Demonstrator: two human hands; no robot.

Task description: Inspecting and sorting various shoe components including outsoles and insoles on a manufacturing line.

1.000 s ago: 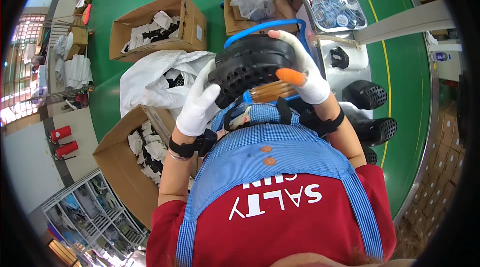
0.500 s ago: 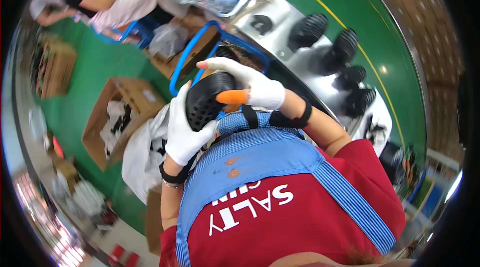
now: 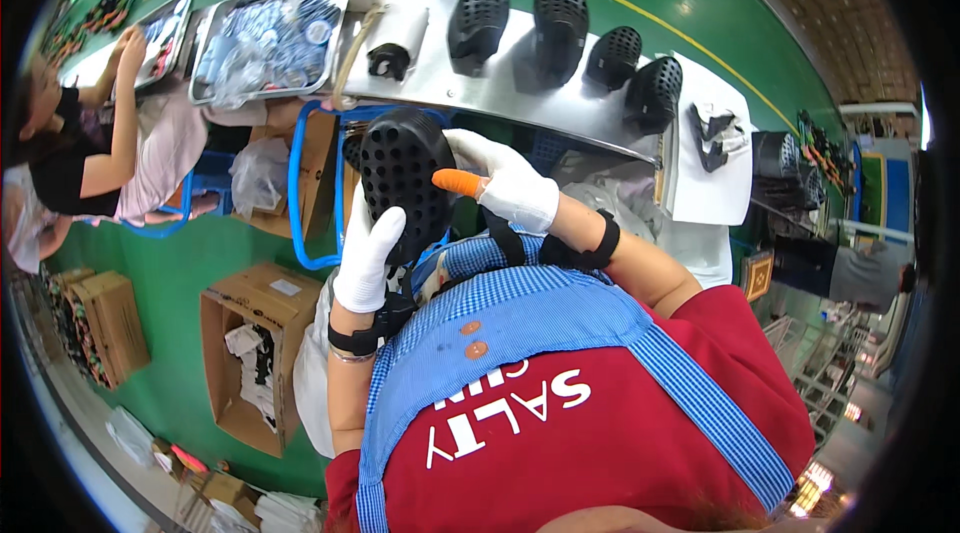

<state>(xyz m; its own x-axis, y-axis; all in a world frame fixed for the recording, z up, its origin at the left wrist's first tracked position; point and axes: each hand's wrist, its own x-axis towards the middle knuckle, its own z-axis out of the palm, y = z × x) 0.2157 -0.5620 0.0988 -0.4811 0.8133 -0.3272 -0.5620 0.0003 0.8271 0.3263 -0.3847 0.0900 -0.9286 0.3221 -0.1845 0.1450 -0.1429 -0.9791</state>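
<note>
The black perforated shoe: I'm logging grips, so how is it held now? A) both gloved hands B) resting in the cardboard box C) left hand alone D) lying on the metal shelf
A: the black perforated shoe sits between the left hand and right hand, both in white gloves.

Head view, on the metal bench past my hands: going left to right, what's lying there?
Tray of clear packets → small black part → four black perforated shoes: first, second, third, fourth → black straps on the white board.
</note>
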